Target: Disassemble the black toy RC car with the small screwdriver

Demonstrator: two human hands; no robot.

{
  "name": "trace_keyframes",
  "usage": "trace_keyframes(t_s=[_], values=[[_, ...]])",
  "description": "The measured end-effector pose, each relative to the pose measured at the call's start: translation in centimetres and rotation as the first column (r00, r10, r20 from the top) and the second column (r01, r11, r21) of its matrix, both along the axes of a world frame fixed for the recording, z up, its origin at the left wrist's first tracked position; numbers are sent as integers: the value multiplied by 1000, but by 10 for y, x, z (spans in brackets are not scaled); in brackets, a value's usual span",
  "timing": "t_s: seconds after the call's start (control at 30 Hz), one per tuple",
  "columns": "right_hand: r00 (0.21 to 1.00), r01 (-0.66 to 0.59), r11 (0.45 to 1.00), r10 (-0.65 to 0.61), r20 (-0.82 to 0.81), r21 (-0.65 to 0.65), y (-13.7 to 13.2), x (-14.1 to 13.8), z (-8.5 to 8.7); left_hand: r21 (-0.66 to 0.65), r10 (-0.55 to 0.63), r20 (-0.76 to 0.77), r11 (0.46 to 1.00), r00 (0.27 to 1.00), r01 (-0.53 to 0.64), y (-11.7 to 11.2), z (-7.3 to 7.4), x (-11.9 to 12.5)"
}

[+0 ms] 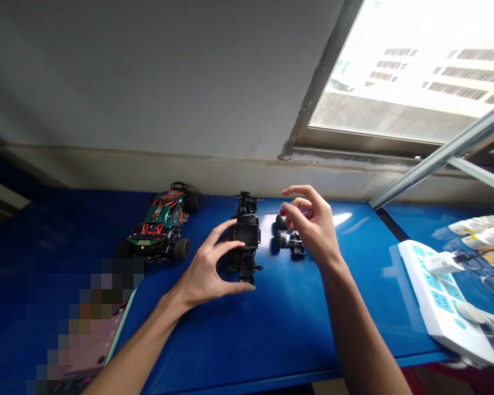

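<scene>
A black toy-car chassis [246,236] without wheels lies on the blue table [280,318] near the wall. My left hand [208,269] curls round its left side, thumb and fingers touching the frame. My right hand [310,225] hovers just right of the chassis, fingers closed on a small red-handled tool [302,212], forefinger raised. Loose black wheels [286,237] on axle parts lie under that hand.
A green and red toy racing car [162,227] stands left of the chassis. A white power strip [440,299] with a plugged adapter lies at the right, beside glasses [492,285] and white items. A blurred object sits at the lower left. A window is above right.
</scene>
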State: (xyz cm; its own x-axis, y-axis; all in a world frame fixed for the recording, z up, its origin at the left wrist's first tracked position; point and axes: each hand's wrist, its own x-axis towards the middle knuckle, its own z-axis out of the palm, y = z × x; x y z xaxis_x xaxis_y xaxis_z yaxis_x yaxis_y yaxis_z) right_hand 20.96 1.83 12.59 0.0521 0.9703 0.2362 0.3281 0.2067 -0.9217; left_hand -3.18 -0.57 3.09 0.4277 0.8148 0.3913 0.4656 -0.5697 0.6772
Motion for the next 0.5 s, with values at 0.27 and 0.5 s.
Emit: trace_keyframes(t_s=[0.27, 0.5], values=[[790, -146, 978, 24, -613, -150, 1, -11, -40, 130, 32, 158, 990, 987, -53, -2, 2, -1], [808, -228, 966, 119, -578, -121, 0, -19, -58, -286, 101, 700, 947, 707, 148, -1, -7, -1]])
